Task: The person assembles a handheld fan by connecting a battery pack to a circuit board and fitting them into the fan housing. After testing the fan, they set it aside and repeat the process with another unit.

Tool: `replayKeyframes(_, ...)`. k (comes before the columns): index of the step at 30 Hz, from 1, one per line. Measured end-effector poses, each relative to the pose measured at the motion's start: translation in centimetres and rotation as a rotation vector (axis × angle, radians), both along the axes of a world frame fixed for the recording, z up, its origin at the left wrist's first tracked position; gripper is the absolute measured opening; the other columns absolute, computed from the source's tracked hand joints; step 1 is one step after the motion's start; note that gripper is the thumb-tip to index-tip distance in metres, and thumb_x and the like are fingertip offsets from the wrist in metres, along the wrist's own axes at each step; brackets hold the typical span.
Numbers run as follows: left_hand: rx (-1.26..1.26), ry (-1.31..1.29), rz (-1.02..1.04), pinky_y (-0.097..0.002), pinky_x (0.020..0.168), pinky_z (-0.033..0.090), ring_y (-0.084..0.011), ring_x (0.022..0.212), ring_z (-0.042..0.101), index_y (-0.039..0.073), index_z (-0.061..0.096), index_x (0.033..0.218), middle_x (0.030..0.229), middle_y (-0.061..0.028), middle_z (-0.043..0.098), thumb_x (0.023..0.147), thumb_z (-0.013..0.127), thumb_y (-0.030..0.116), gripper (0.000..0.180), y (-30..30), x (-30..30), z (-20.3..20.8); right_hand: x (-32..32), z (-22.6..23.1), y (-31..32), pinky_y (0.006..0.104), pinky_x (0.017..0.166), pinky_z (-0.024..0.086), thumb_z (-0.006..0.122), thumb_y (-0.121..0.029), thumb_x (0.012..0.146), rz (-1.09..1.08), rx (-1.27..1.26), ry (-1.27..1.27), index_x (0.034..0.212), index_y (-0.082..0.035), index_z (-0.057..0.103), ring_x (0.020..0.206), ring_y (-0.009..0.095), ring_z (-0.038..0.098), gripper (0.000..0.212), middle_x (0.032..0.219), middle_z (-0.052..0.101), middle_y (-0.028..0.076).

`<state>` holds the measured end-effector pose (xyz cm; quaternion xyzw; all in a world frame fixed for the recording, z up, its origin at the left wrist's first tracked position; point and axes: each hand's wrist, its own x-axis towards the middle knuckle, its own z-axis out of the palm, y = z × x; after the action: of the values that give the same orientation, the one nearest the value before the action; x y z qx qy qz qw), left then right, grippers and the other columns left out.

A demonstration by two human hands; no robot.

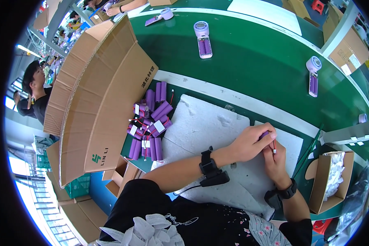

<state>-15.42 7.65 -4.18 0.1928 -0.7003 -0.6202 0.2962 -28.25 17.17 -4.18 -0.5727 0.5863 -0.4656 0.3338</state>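
Observation:
Both my hands meet over the right part of a white foam sheet [201,123]. My left hand [246,143] is closed on a purple battery pack [265,134], most of it hidden by the fingers. From the pack, a red wire hangs down to a small white connector [274,151]. My right hand [276,164] is closed at the wire side, its fingertips by the pack and lead. To the left lies a heap of purple battery packs [161,110], several with red wires and white labels.
A large cardboard box [106,102] stands at the left. Beyond a pale rail [233,96], purple-and-white handheld devices [203,43] lie on a green belt [254,53]. At right, a small carton [318,188] holds white scraps [335,174]. Other people are in the background.

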Motion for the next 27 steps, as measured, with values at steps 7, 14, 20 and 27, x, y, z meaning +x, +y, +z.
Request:
replayKeyframes(7,0.127,-0.001,-0.04,-0.0296,0.068,0.048,-0.0142,0.072,0.057,0.002,0.058,0.105,0.08,-0.0076,0.062,0.103,0.045,0.029,0.03,-0.12,0.14,0.09,0.14,0.14,-0.23,0.0318,0.066,0.047,0.054,-0.01,0.096,0.016,-0.011,-0.029,0.096,0.003,0.06,0.071,0.021,0.059,0.015,0.083,0.063,0.013)
replayKeyframes(14,0.052,0.003,-0.019,-0.0292,0.067,0.048,-0.0134,0.072,0.056,0.002,0.058,0.106,0.081,-0.0071,0.061,0.104,0.044,0.029,0.031,-0.14,0.02,-0.47,0.32,0.33,-0.17,0.0302,0.069,0.048,0.054,-0.009,0.096,0.006,0.004,-0.027,0.097,0.003,0.061,0.074,0.02,0.061,0.013,0.085,0.063,0.013)
replayKeyframes(20,0.066,-0.01,-0.026,-0.029,0.066,0.048,-0.0138,0.072,0.057,0.002,0.058,0.106,0.082,-0.0075,0.061,0.104,0.043,0.029,0.031,-0.19,0.21,-0.05,0.28,0.24,-0.2,0.0305,0.07,0.049,0.053,-0.01,0.098,0.014,0.004,-0.032,0.1,0.003,0.061,0.075,0.02,0.061,0.015,0.086,0.064,0.012)
replayKeyframes(27,0.053,0.008,-0.007,-0.0294,0.065,0.047,-0.0137,0.071,0.056,0.002,0.059,0.106,0.081,-0.0079,0.061,0.104,0.043,0.03,0.032,-0.16,0.09,-0.2,0.23,0.07,-0.14,0.0303,0.07,0.049,0.052,-0.011,0.099,0.014,0.002,-0.04,0.1,0.003,0.061,0.075,0.02,0.061,0.016,0.086,0.064,0.012)
